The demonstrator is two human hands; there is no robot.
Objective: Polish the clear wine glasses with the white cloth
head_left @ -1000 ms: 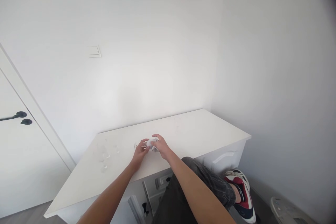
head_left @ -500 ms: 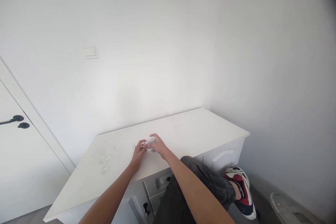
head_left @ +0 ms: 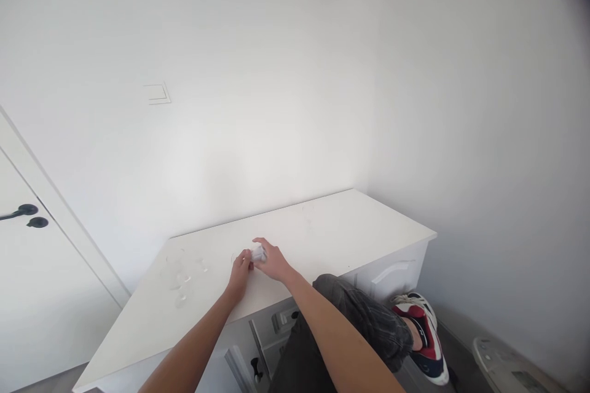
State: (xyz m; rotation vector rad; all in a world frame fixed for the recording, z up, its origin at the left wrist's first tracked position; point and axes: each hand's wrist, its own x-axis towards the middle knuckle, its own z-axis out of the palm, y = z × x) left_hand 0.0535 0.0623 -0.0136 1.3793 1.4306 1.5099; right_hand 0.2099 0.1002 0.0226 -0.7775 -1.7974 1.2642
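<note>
1. The white cabinet (head_left: 364,221) is taken as the landmark; its top is set against the wall (head_left: 276,92).
2. A white item (head_left: 259,253), soft in look, is held between the two hands, above the middle of the cabinet's top, toward the near edge. Its exact nature cannot be determined.
3. The left hand (head_left: 238,275) is found closed, its fingers pinched on a clear piece (head_left: 233,257), of which only a faint curved edge is seen at the hand's far side. The remainder is hidden by the fingers.
4. The right hand (head_left: 273,263) is found curled about the white item, with the forefinger extended over it. The hands are close together; whether they touch cannot be confirmed.
5. Clear glassware (head_left: 185,279) is grouped on the left part of the cabinet's top, well apart from the hands. The number of pieces cannot be established, as the outlines are faint.
6. A further faint clear outline is noted near the cabinet's back edge, right of the hands.
7. A bent leg in dark trousers (head_left: 364,313) is noted before the cabinet's front; a red, white and navy shoe (head_left: 428,350) is worn.
8. A black door handle (head_left: 26,210) is seen left of the cabinet.
</note>
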